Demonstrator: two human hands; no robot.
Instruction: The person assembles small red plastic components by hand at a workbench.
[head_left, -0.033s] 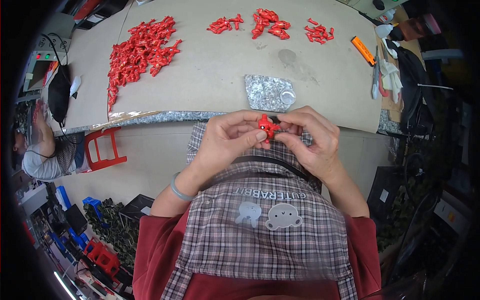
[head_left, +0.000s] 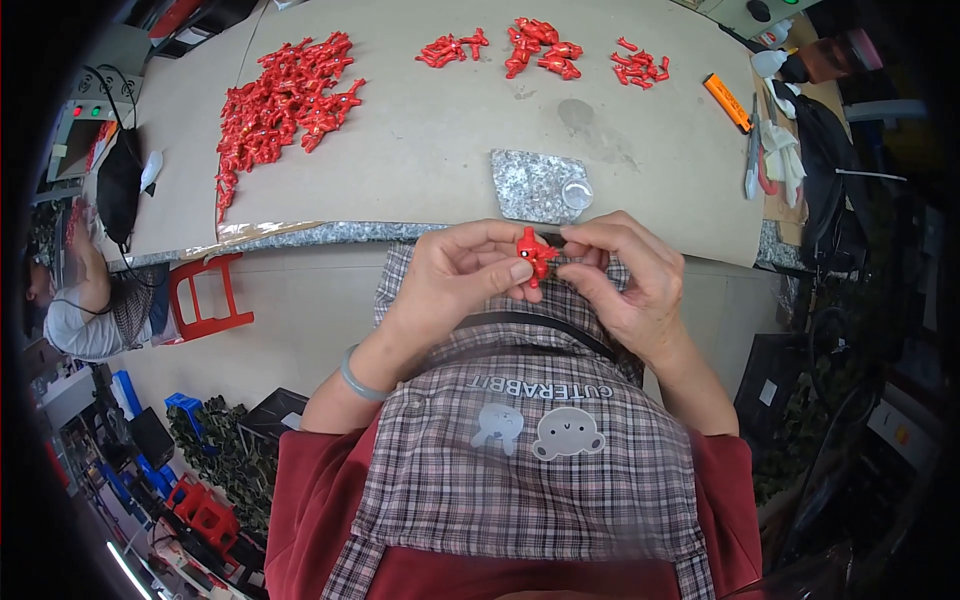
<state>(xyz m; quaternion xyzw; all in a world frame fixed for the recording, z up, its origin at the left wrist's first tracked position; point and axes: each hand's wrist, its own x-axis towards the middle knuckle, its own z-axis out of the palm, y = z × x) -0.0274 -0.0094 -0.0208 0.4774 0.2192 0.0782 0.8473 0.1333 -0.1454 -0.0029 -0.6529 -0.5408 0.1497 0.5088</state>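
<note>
Just past the table's near edge, my left hand (head_left: 455, 270) pinches a small glossy red toy figure (head_left: 528, 250) between thumb and fingers. A black-and-white spot shows on its side, and the fingers cover part of it. Close by on the right is my right hand (head_left: 635, 280). Its thumb and forefinger are spread apart beside the figure's right side, with nothing visible between them. On the table beyond my hands lies a speckled grey slab (head_left: 525, 185), bearing a small round clear dish (head_left: 577, 194).
A large heap of red figures (head_left: 270, 120) covers the table's left. Smaller piles of red parts (head_left: 540, 45) lie along the far side. At right are an orange box cutter (head_left: 727, 102), tools and white tissue (head_left: 782, 150). Another person (head_left: 95, 310) sits at far left by a red stool (head_left: 210, 300).
My right hand has shifted slightly to the right, its fingertips drawing back from the red toy figure. The left hand and the figure stay almost in place.
</note>
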